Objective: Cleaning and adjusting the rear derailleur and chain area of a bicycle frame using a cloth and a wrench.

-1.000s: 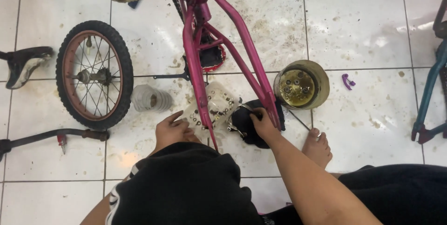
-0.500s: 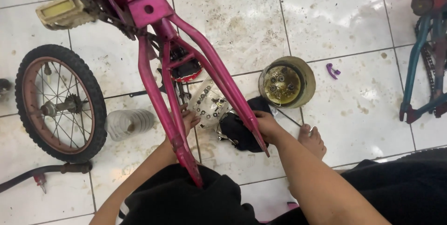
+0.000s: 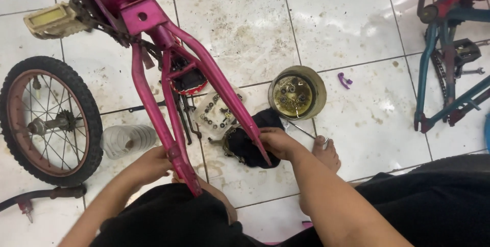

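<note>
A pink bicycle frame [image 3: 153, 37] lies upside down over the tiled floor, its rear stays reaching toward me. My left hand [image 3: 153, 162] rests by the end of the left stay [image 3: 178, 165], touching it. My right hand [image 3: 275, 142] grips a black rag [image 3: 250, 142] beside the end of the right stay. A small metal part pokes out at the rag's left edge. A clear tray of small nuts and bolts [image 3: 217, 111] lies on the floor between the stays.
A small spoked wheel [image 3: 48, 122] lies at the left, a clear ribbed cup [image 3: 127, 139] beside it. A round tub with oily parts [image 3: 297, 93] stands right of the rag. A teal bicycle frame [image 3: 444, 58] stands at the right. My bare foot [image 3: 326, 152] is on the tiles.
The view has moved closer and shifted. My left hand has come from the floor under the frame to the end of the left stay. My right hand stays on the black rag.
</note>
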